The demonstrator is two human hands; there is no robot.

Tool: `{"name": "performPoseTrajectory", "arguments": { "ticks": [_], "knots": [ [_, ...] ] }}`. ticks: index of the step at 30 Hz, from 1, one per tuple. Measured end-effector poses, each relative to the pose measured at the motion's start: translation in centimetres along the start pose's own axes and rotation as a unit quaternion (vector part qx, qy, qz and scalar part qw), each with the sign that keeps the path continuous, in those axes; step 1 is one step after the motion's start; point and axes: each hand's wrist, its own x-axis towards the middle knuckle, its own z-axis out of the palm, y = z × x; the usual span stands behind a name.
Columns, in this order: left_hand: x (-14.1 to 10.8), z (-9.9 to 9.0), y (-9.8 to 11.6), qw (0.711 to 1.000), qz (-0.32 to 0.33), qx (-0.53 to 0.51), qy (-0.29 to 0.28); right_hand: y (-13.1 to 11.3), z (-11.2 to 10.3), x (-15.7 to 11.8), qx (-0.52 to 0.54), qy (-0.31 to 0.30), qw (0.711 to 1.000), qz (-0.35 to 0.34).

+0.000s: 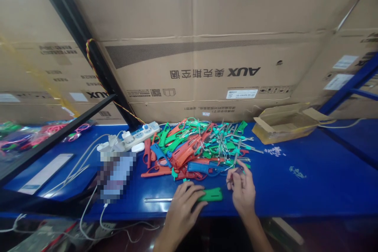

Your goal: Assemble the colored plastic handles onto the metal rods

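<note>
At the table (open carton, back right), left hand grips a green lighter; right hand pinches a dark tool.

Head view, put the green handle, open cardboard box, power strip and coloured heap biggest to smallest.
1. Coloured heap
2. Open cardboard box
3. Power strip
4. Green handle, visible part only; left hand covers some

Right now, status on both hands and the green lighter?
Left hand holding green lighter, metal tube leftward. Right hand gripping dark tool. Lighter-parts pile just beyond.
</note>
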Motion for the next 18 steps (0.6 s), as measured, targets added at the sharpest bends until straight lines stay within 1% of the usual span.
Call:
{"name": "performPoseTrajectory", "arguments": {
  "ticks": [6,12,18],
  "knots": [
    [0.15,-0.22,0.26,1.0,-0.007,-0.008,-0.006,0.19,0.0,0.11,0.001,0.008,1.0,0.001],
    [0.22,-0.11,0.17,1.0,0.0,-0.008,-0.005,0.46,0.04,0.08,-0.011,-0.006,1.0,0.008],
    [0.22,0.05,0.28,1.0,-0.006,-0.002,-0.003,0.41,-0.18,-0.19,-0.034,-0.011,0.999,-0.019]
  ]
}}
